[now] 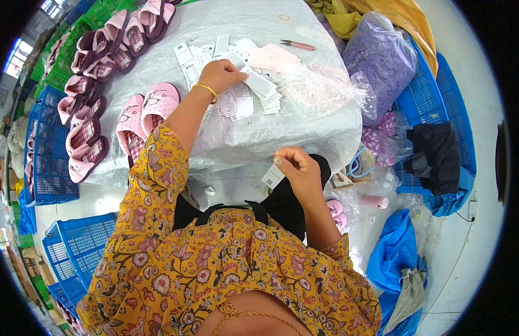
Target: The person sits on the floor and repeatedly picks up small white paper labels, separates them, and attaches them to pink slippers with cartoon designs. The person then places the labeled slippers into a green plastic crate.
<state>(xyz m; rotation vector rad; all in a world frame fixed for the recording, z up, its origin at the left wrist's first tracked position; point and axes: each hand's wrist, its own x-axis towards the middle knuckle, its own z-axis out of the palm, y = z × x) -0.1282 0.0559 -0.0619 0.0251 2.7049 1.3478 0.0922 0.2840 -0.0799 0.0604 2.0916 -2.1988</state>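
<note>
My right hand [294, 167] pinches a flat rectangular paper tag [272, 176] near the plastic-covered table [242, 21]; left hand [221, 77] touches thin cards [259, 84] on it, can't tell if gripping.

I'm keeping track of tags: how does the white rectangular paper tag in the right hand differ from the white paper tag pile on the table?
The white rectangular paper tag is single; the white paper tag pile holds many, overlapping.
The tag is pinched in the right hand; the pile lies on the plastic-covered table.
Both show dark print.
</note>
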